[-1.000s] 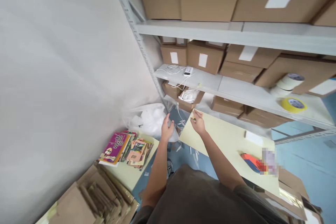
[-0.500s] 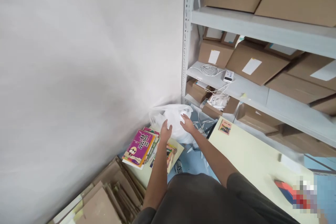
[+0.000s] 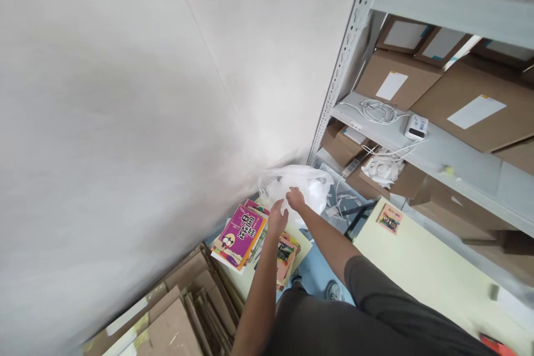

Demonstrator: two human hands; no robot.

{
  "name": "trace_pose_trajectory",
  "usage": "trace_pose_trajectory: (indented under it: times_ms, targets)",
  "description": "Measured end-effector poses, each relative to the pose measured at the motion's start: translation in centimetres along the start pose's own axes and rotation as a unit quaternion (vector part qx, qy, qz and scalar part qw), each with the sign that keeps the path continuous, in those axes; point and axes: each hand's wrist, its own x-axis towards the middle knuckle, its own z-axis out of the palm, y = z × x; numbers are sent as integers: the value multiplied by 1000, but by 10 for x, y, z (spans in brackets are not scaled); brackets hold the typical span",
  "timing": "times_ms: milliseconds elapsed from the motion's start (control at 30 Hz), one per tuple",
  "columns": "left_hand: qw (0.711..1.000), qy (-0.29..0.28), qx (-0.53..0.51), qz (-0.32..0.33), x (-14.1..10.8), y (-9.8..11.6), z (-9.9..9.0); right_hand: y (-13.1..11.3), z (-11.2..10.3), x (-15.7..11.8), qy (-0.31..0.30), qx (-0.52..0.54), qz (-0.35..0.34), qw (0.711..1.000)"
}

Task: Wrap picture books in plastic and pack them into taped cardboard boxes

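A white plastic bag (image 3: 315, 189) with a loose, see-through rim stands in the corner, white material filling it. My left hand (image 3: 277, 219) is at the bag's near side, thumb and fingers apart, with nothing visible between them. Just right of it, my right hand (image 3: 295, 199) is over the bag with its fingers curled together; whatever they hold, if anything, is hidden. Below and left of my hands lies a purple picture book (image 3: 240, 235) on top of other books. A pink-covered booklet (image 3: 286, 256) lies partly behind my left forearm.
Flattened cardboard (image 3: 171, 328) stands at lower left against the wall. On the right, a metal shelf (image 3: 454, 147) carries cardboard boxes, a coiled white cable (image 3: 379, 111) and a small white device (image 3: 416, 127). A pale yellow table (image 3: 429, 267) with a small card (image 3: 389, 218) is below it.
My view has shifted, so the shelf appears farther right. My hands have come closer together, and the right hand's fingers have gone from spread to curled.
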Motion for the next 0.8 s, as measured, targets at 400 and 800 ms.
trace_pose_trajectory:
  times_ms: [400, 800]
  targets:
    - [995, 74, -71, -8, 37, 23, -42, 8, -90, -99, 247, 192, -272, 910]
    - [953, 132, -261, 81, 58, 125, -104, 23, -121, -121, 343, 272, -101, 894]
